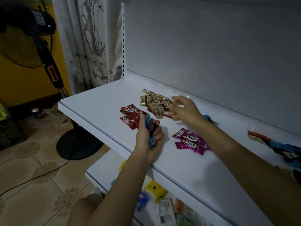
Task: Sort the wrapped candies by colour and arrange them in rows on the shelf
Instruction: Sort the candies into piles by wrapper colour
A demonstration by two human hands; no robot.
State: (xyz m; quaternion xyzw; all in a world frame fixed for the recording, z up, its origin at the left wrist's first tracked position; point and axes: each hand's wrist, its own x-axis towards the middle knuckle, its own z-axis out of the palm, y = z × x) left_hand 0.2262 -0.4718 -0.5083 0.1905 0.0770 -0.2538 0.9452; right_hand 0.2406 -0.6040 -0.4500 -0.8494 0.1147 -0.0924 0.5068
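White flat shelf (101, 101): your left hand (143, 136) clutches blue foil-wrapped candies (151, 140) at the near edge, right hand (185, 110) hovers at the far gold-wrapped heap (154, 103), grasp indeterminate; lay blues in a row clear of red-wrapped heap (130, 116) and purple-wrapped heap (190, 141).
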